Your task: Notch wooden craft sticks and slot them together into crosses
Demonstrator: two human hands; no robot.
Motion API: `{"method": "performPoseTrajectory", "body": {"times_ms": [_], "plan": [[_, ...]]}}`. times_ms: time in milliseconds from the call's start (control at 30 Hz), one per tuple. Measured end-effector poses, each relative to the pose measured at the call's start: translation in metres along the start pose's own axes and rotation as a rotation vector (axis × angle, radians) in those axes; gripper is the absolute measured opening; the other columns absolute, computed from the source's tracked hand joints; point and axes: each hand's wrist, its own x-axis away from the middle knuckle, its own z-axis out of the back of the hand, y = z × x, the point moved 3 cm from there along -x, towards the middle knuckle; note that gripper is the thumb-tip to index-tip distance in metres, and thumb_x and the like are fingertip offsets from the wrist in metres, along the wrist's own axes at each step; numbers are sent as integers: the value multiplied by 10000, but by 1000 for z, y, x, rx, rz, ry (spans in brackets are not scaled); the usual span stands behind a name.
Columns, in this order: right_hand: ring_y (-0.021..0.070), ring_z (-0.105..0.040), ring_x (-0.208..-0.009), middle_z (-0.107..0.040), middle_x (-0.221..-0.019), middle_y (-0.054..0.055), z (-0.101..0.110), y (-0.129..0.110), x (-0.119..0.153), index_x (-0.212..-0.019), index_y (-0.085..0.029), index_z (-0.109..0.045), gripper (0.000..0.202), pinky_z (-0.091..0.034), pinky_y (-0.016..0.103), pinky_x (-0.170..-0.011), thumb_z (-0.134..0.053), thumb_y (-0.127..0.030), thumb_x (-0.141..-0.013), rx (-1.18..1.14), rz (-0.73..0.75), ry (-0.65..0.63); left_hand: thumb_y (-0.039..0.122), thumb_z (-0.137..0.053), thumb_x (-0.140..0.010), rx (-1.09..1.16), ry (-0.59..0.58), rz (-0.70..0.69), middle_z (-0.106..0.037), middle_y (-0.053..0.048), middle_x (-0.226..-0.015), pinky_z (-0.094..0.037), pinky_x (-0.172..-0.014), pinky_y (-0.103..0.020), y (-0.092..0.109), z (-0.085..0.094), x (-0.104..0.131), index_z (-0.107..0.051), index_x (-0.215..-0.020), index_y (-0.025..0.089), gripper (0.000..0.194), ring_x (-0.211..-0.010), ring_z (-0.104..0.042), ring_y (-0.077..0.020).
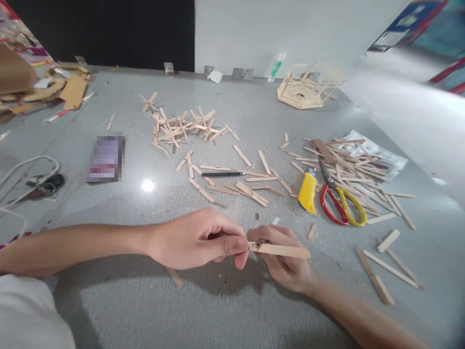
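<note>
My left hand (203,240) is closed, thumb and fingers pinching the left end of a flat wooden craft stick (285,250). A small dark patch or part sits on the stick near that pinch; I cannot make out what it is. Behind and under the stick, my right hand (286,271) has its fingers curled, with the rounded end reaching past it to the right. Both hands are held close together above the grey table (145,310). Another loose stick (174,277) lies partly hidden below my left wrist.
Ahead lie a black pen-like knife (223,174), a yellow glue-bottle-shaped tool (308,194) and scissors (334,203) with red and yellow handles. Loose sticks (358,172) are heaped at right. A stick frame (308,89) stands behind. Left are a blurred-out rectangular object (105,157) and a white cable (29,160).
</note>
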Motion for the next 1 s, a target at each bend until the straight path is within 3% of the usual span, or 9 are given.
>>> {"method": "performPoseTrajectory", "body": {"times_ms": [167, 333, 500, 667, 833, 1000], "plan": [[133, -460, -448, -586, -582, -10, -4, 3, 0, -822, -234, -574, 430, -368, 267, -472, -326, -429, -1115, -78, -33, -51, 429, -591, -1033, 5, -40, -12, -359, 75, -596, -220, -463, -218, -1, 2, -1, -651, -819, 149, 357, -502, -291, -69], [139, -480, -507, -585, -628, 0, -7, 8, -3, -792, -230, -545, 485, -375, 271, -506, -284, -474, -1119, -120, -66, -94, 437, -582, -1034, -36, -75, -18, -352, 71, -592, -222, -469, -221, -7, 7, -5, -681, -838, 152, 360, -512, -299, -77], [154, -505, -605, -572, -659, 4, 4, 28, -17, -756, -218, -559, 380, -405, 284, -587, -404, -296, -1094, 94, 15, -106, 454, -571, -1034, -81, -47, 10, -445, 75, -562, -286, -475, -192, -32, 28, -20, -662, -967, 150, 325, -477, -378, -75], [152, -534, -615, -633, -678, 9, 9, 46, -25, -811, -203, -606, 282, -430, 311, -655, -466, -162, -1053, 299, 131, -146, 391, -550, -1048, -111, -57, -27, -602, 8, -657, -421, -557, -190, -56, 48, -35, -679, -891, 135, 327, -549, -543, -82], [157, -583, -618, -667, -708, 25, 9, 51, -22, -887, -198, -666, 268, -450, 282, -601, -463, -181, -1063, 289, 93, -176, 345, -642, -997, -226, 23, -109, -675, -42, -786, -431, -607, -219, -60, 58, -38, -774, -908, 151, 251, -652, -582, -109], [178, -641, -683, -727, -789, 51, 10, 55, -21, -991, -205, -725, 233, -495, 312, -680, -500, -180, -1049, 349, 92, -254, 199, -743, -916, -514, 90, -270, -724, -53, -825, -443, -781, -296, -60, 67, -42, -833, -911, 229, 94, -845, -589, -183]]}}
